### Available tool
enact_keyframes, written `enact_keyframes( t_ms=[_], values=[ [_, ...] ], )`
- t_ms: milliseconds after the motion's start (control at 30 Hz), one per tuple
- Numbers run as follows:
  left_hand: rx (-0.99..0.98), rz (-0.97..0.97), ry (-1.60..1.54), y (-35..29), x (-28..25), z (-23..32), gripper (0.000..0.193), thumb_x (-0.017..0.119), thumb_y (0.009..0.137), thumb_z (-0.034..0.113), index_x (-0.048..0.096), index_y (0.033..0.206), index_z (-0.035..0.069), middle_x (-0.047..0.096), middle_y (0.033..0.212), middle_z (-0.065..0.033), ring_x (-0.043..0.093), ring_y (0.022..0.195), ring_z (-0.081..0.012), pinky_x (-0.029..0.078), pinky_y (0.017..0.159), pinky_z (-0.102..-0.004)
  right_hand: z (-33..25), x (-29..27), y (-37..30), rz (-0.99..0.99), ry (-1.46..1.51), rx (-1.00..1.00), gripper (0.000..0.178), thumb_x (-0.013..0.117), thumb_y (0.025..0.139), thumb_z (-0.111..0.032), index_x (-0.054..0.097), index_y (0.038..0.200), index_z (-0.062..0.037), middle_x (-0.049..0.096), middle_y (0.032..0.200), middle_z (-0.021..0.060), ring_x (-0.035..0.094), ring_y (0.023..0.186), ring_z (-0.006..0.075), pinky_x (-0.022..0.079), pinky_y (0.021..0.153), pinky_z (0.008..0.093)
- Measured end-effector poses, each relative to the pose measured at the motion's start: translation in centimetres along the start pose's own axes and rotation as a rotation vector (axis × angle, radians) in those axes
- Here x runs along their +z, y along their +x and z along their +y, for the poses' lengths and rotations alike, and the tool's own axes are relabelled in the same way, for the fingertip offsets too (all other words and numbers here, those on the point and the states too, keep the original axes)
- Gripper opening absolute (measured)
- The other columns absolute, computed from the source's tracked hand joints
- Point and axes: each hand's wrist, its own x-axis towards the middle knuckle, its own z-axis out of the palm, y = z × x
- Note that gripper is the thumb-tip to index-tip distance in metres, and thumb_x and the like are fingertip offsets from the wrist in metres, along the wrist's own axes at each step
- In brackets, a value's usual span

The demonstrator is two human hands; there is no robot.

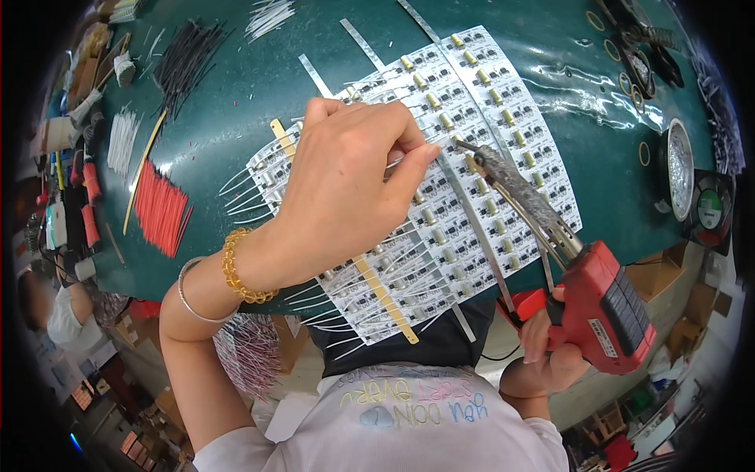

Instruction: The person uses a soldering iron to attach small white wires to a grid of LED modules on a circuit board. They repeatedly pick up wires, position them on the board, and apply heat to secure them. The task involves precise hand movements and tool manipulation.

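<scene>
A white panel of small circuit boards (523, 189) lies on the green tabletop, set with rows of yellowish cylinders and black chips. Thin white wires (393, 275) stick out from its left part. Over the panel's middle hovers my left hand (354, 157), thumb and forefinger pinched together; what they hold, if anything, is too small to make out. My right hand (550, 350) grips a red soldering gun (605, 315) by its handle. The gun's thin tip sits close to the panel, just right of my left fingertips. Metal strips (476, 228) and yellow strips (385, 299) lie across the panel.
Bundles of black wires (189, 67), red wires (161, 206) and white wires (123, 141) lie on the left. At the right are a round metal dish (678, 165), a solder spool (712, 208) and several rubber bands. Another person (71, 315) is at far left.
</scene>
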Motion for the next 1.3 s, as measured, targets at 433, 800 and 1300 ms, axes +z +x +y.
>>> enact_keyframes(
  t_ms=[433, 800, 1300],
  values=[
    [0.052, 0.022, -0.002, 0.2, 0.2, -0.3, 0.013, 0.068, 0.076, 0.01, 0.058, 0.068, 0.006, 0.051, 0.057, -0.0002, 0.043, 0.055, -0.0133, 0.032, 0.067, -0.0282, -0.3, 0.4, 0.3, -0.016, -0.017, 0.02, 0.07, 0.06, 0.082, -0.05, 0.042, 0.111, 0.0117, 0.046, 0.048, 0.0005, 0.042, 0.036, 0.009, 0.034, 0.037, 0.0209],
    [0.135, 0.082, 0.026, 0.3, -0.2, -0.3, 0.008, 0.069, 0.074, 0.007, 0.062, 0.07, 0.006, 0.058, 0.062, -0.0018, 0.05, 0.059, -0.0142, 0.035, 0.07, -0.0294, -0.6, 0.6, 0.0, 0.054, -0.008, 0.011, 0.077, 0.059, 0.082, -0.051, 0.038, 0.116, 0.0146, 0.045, 0.046, 0.0003, 0.042, 0.035, 0.0092, 0.034, 0.035, 0.0213],
    [0.073, 0.001, -0.009, -0.3, 0.1, 0.0, 0.012, 0.068, 0.075, 0.011, 0.06, 0.069, 0.006, 0.054, 0.061, -0.0006, 0.045, 0.054, -0.0147, 0.033, 0.067, -0.0287, 0.2, 0.0, -0.6, 0.067, -0.011, -0.006, 0.079, 0.056, 0.082, -0.056, 0.038, 0.118, 0.013, 0.045, 0.045, 0.0005, 0.041, 0.034, 0.0089, 0.032, 0.035, 0.0207]
  ],
)
